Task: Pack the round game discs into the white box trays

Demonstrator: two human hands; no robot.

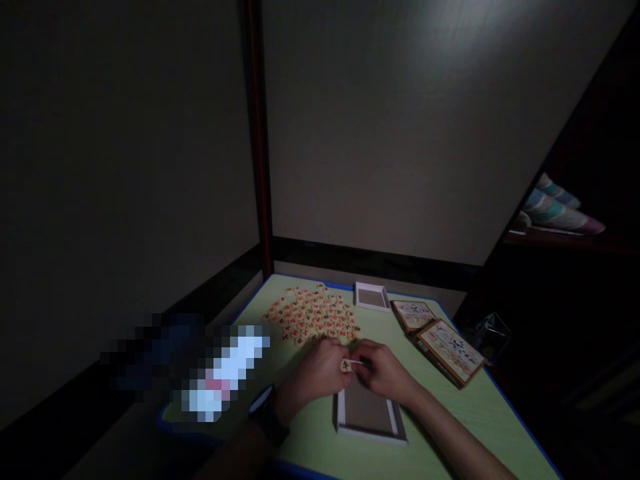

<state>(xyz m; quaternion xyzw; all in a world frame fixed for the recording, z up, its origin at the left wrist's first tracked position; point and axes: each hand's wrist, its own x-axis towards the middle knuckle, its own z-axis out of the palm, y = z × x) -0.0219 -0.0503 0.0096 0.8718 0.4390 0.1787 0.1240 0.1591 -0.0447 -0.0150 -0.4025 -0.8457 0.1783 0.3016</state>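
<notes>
At 6 o'clock from the hands, a shallow, white-rimmed rectangular tray (373,437) lies on the pale green table (500,413); keep both wrists off its rim. Left hand (323,368): the fingers grip a round, tan disc (345,366) with a dark character; hold it by the edge, face exposed. Right hand (381,371): the fingers pinch a thin, white, stick-like object (355,362) beside the disc; contact cannot be confirmed. Apply light, even pressure. At 11 o'clock, avoid nudging the spread of red- and black-marked discs (320,315).
</notes>
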